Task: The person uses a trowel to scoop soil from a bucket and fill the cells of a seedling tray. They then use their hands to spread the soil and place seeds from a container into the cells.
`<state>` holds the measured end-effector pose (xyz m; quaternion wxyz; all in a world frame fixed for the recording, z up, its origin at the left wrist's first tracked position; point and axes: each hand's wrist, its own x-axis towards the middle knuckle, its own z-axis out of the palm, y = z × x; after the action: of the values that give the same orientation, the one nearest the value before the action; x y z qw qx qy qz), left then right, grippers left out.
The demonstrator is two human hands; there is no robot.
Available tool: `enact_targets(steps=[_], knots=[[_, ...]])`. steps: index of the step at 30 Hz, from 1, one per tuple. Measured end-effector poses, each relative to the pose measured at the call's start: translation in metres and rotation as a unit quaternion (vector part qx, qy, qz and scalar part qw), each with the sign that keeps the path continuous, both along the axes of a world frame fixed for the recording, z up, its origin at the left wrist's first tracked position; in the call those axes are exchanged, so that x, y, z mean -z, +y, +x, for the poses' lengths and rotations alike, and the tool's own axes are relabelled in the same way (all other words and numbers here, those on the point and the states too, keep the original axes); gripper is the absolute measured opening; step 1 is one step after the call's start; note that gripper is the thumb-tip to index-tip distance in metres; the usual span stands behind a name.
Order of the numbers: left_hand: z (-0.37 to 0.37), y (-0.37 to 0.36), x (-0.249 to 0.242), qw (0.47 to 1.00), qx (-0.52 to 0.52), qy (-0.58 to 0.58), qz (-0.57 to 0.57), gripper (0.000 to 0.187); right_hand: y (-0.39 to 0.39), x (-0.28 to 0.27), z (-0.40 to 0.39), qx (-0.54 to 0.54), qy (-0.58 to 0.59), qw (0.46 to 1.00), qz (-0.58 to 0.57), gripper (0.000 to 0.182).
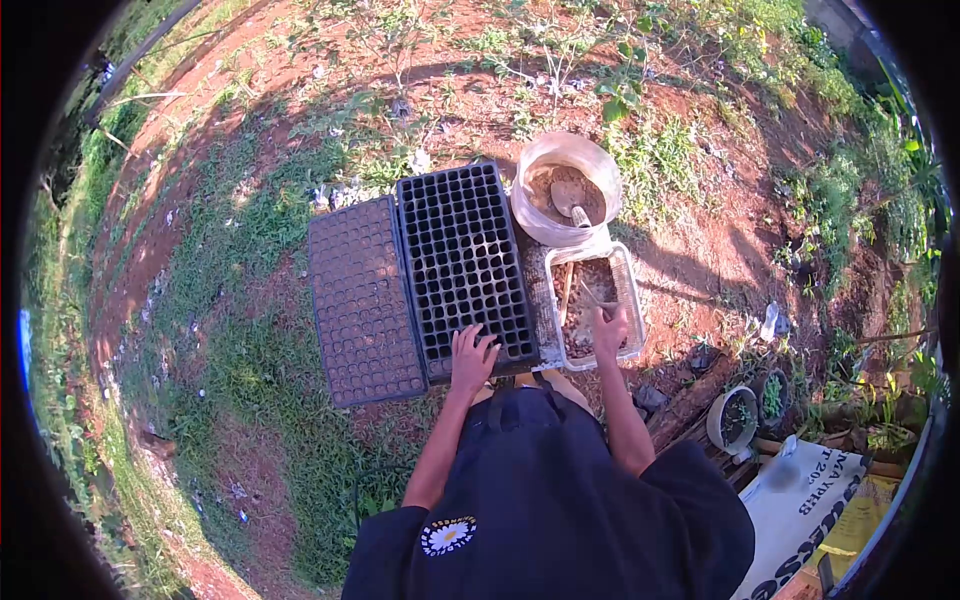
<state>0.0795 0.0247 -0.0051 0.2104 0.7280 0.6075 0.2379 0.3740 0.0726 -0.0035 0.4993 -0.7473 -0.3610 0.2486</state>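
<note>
My left hand (pixel 472 362) lies with fingers spread over the near end of a black seedling tray (pixel 462 245) with many open cells. To its left, a second seedling tray (pixel 362 300) has its cells filled with brown soil. My right hand (pixel 609 332) is closed inside a white plastic tub (pixel 634 290), round a thin grey tool (pixel 592 293) whose kind I cannot tell. Reddish-brown lumps and pale material lie in the tub, with a light wooden stick (pixel 567 293) across them. Beyond it, a translucent round bucket (pixel 525 207) holds brown soil and a scoop (pixel 571 198).
Grass and red soil (pixel 690 255) surround the trays. Logs (pixel 690 405), small plant pots (pixel 732 420) and a printed white sack (pixel 800 515) lie at the lower right. Leafy plants (pixel 622 90) grow beyond the bucket.
</note>
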Motion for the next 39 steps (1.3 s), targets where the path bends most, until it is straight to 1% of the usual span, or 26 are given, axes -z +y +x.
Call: enact_targets(steps=[1,2,4,5,8,10,12,14,16,18,20,21,22,23,24,26,27,28,30,31,32,34,35,36,38,39], knots=[[-0.001,-0.002,-0.002,0.999,0.001,0.004,-0.042,0.035,0.001,0.001,0.001,0.0,-0.027,1.0,-0.01,0.012],[0.0,-0.004,-0.004,0.999,0.002,0.009,-0.041,0.035,0.003,0.002,0.002,0.001,-0.053,0.998,-0.02,0.012],[0.004,-0.01,-0.005,0.999,-0.031,0.009,-0.04,0.044,0.002,0.014,0.01,-0.019,-0.039,0.998,-0.047,0.015],[0.004,-0.012,-0.004,0.997,-0.026,0.018,-0.071,0.053,0.0,0.022,0.012,-0.038,-0.047,0.996,-0.066,0.017],[0.009,-0.017,0.0,0.997,-0.026,0.04,-0.067,0.056,-0.003,0.028,0.017,-0.059,-0.05,0.988,-0.134,0.022],[0.014,-0.016,-0.003,0.996,-0.034,0.03,-0.074,0.058,-0.004,0.022,0.016,-0.059,-0.192,0.967,-0.156,0.023],[0.02,-0.011,-0.008,0.995,-0.066,0.016,-0.069,0.059,0.011,0.007,0.024,-0.091,-0.179,0.968,-0.149,0.016],[0.027,0.007,-0.016,0.994,-0.08,0.006,-0.076,0.059,0.042,-0.024,0.025,-0.037,-0.251,0.966,0.051,0.016],[0.033,0.031,-0.029,0.996,-0.072,0.007,-0.051,0.059,0.081,-0.063,0.02,-0.03,-0.306,0.938,0.159,0.02],[0.041,0.059,-0.047,0.997,-0.069,0.01,-0.037,0.06,0.125,-0.088,0.022,-0.115,-0.274,0.946,0.128,0.024],[0.05,0.086,-0.068,0.999,-0.043,0.002,-0.006,0.062,0.17,-0.097,0.023,-0.273,-0.229,0.933,0.049,0.037],[0.055,0.098,-0.074,0.999,-0.043,0.003,-0.007,0.062,0.183,-0.099,0.02,-0.273,-0.227,0.934,0.048,0.037],[0.062,0.109,-0.079,0.999,-0.028,0.014,0.017,0.063,0.194,-0.1,0.015,-0.302,-0.351,0.886,-0.023,0.046],[0.069,0.118,-0.084,0.999,-0.013,0.024,0.041,0.064,0.205,-0.101,0.013,-0.324,-0.468,0.817,-0.094,0.056],[0.077,0.128,-0.093,0.999,-0.013,0.023,0.04,0.064,0.218,-0.099,0.012,-0.324,-0.468,0.817,-0.094,0.056],[0.091,0.145,-0.112,0.998,0.025,0.027,0.053,0.067,0.246,-0.082,0.01,-0.404,-0.483,0.738,-0.241,0.073],[0.097,0.153,-0.118,0.997,0.039,0.045,0.044,0.071,0.256,-0.073,0.013,-0.43,-0.412,0.756,-0.27,0.074],[0.103,0.159,-0.117,0.998,0.037,0.044,0.04,0.071,0.263,-0.073,0.014,-0.433,-0.411,0.754,-0.272,0.074],[0.114,0.167,-0.115,0.994,0.071,0.06,0.053,0.073,0.272,-0.078,0.017,-0.45,-0.303,0.753,-0.372,0.075],[0.117,0.169,-0.114,0.993,0.079,0.059,0.066,0.073,0.273,-0.089,0.021,-0.497,-0.339,0.713,-0.361,0.051],[0.119,0.17,-0.113,0.993,0.077,0.058,0.061,0.073,0.274,-0.098,0.021,-0.499,-0.339,0.71,-0.364,0.051],[0.123,0.17,-0.11,0.994,0.063,0.074,0.049,0.066,0.281,-0.111,0.022,-0.403,-0.353,0.792,-0.294,0.035],[0.126,0.168,-0.117,0.993,0.054,0.091,0.061,0.058,0.292,-0.133,0.022,-0.419,-0.343,0.762,-0.356,0.031],[0.128,0.166,-0.118,0.993,0.053,0.089,0.055,0.058,0.296,-0.136,0.027,-0.415,-0.413,0.744,-0.321,0.029],[0.134,0.165,-0.12,0.992,0.025,0.087,0.089,0.057,0.312,-0.145,0.042,-0.493,-0.456,0.678,-0.3,0.024],[0.136,0.165,-0.125,0.992,0.021,0.086,0.087,0.052,0.315,-0.141,0.051,-0.494,-0.456,0.676,-0.302,0.024]])
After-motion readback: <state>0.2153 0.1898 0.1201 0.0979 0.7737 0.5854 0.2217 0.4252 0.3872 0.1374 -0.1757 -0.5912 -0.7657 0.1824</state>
